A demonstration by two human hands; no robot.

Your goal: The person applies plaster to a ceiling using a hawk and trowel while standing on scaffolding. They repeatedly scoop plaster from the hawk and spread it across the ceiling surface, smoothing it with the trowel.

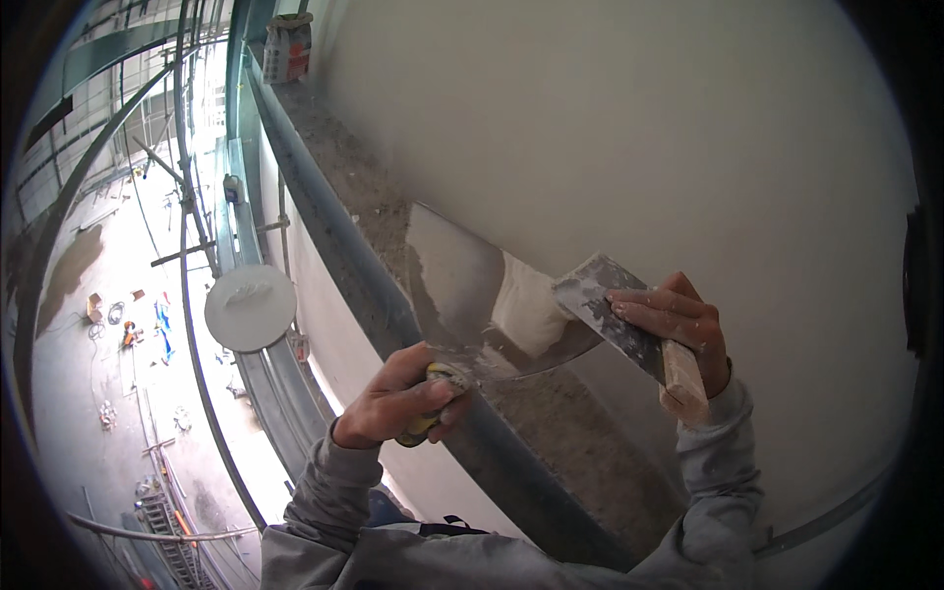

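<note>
Hands (393, 405) on broad, flat metal blade (467, 264) and plaster-smeared scraper (618, 323)

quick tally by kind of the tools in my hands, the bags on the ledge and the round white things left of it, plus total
Held tools: 2 (broad metal plate in the left hand, trowel in the right hand)
Bags on the ledge: 1 (bag)
Round white things: 1 (tub or disc, can't tell which)
Total: 4
</note>
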